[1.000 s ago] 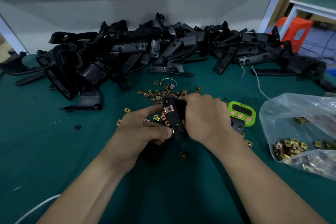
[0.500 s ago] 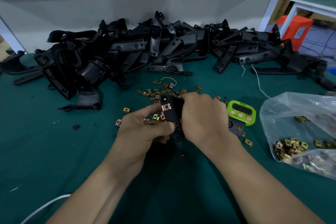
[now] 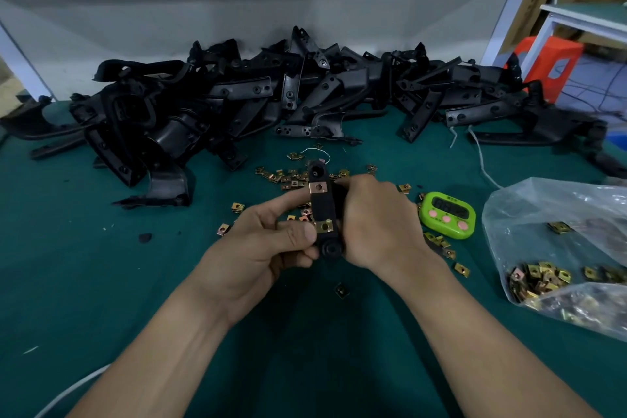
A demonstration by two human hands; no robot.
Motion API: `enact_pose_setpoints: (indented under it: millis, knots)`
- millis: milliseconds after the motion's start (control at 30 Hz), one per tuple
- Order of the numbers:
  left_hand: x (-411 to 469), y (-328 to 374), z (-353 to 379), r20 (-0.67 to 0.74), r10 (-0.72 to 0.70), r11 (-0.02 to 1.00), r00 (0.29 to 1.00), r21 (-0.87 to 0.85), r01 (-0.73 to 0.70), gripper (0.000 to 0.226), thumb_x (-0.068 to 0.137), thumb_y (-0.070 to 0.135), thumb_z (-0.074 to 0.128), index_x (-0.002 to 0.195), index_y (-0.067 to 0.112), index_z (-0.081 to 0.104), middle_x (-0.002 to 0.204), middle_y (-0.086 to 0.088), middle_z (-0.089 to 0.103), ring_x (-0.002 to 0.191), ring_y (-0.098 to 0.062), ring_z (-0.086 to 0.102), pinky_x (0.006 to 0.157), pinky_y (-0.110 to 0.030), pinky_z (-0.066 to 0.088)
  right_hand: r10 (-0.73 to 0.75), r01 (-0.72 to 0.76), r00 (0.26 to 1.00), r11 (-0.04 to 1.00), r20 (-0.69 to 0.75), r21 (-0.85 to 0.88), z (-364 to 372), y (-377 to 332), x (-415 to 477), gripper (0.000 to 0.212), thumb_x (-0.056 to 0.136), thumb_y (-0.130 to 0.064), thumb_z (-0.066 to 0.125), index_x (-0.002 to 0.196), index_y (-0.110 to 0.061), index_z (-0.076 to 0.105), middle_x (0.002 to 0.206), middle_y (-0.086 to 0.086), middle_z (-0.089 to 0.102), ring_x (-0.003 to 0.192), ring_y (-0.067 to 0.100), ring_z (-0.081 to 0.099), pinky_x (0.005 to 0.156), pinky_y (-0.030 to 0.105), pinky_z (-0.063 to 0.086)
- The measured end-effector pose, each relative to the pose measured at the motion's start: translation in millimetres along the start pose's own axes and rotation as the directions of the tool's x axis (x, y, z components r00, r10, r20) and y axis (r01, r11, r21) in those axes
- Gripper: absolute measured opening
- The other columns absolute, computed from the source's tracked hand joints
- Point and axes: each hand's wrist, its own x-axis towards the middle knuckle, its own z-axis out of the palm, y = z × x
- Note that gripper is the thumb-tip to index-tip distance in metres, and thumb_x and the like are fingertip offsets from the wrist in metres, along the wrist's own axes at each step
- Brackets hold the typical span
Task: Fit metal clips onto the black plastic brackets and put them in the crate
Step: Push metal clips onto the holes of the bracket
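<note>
Left hand: curled round the lower end of the bracket, thumb tip pressed against the lower clip
Right hand: wrapped round the bracket's right edge, fingertips hidden behind it
Bracket: held between both hands above the counter, roughly upright, a round boss at each end
Upper clip: seated across the strip near the top, hole facing the camera
Lower clip: on the strip just above the bottom boss, slightly skewed; cannot tell whether fully home
Step in hand: judged as pressing the second clip onto this bracket
Next move: likely a firm thumb push to square the clip over its hole, a check of both clips, then transfer to the crate
Crate: not in view; probably a reach out of frame
Loose clips: scattered on the counter just beyond the hands, a few nearer
Timer: green, just right of the right hand
Bag: transparent plastic at far right, more clips inside
Bracket pile: black heap along the back of the counter
Counter: green surface
</note>
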Motion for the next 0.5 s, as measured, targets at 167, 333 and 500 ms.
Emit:
enact_pose_setpoints:
  millis: [167, 333, 500]
  knots:
    - [0.1, -0.3, 1.9, -0.024, -0.042, 0.998, 0.999, -0.037, 0.041, 0.094, 0.035, 0.030, 0.105, 0.121, 0.013, 0.073, 0.062, -0.006, 0.067, 0.053, -0.013, 0.062, 0.051, -0.021, 0.051, -0.048, 0.047, 0.999, 0.997, -0.009, -0.053, 0.0, -2.0, -0.9, 0.044, 0.079, -0.019, 0.074, 0.120, -0.027, 0.062, 0.096, 0.002, 0.067, 0.091, 0.032, 0.065, 0.067, 0.033, 0.038]
    - [-1.4, 0.5, -0.5, 0.006, -0.076, 0.996, 0.997, -0.042, 0.076, 0.101, 0.035, 0.028, 0.105, 0.127, 0.014, 0.067, 0.062, -0.003, 0.068, 0.054, -0.012, 0.064, 0.049, -0.019, 0.050, -0.110, 0.104, 0.992, 0.991, -0.064, -0.088, -1.3, -5.9, -3.8, 0.032, 0.081, -0.023, 0.070, 0.112, -0.032, 0.063, 0.093, -0.001, 0.066, 0.088, 0.030, 0.063, 0.066, 0.033, 0.034]
    - [0.8, -1.5, -0.5, -0.030, -0.056, 0.997, 0.998, -0.050, 0.055, 0.112, 0.033, 0.031, 0.105, 0.134, 0.013, 0.061, 0.061, -0.003, 0.068, 0.051, -0.010, 0.063, 0.048, -0.018, 0.050, -0.098, 0.094, 0.994, 0.992, -0.047, -0.087, 0.3, -7.2, -2.5, 0.034, 0.082, -0.025, 0.073, 0.114, -0.031, 0.063, 0.095, -0.002, 0.067, 0.090, 0.029, 0.065, 0.066, 0.032, 0.037]
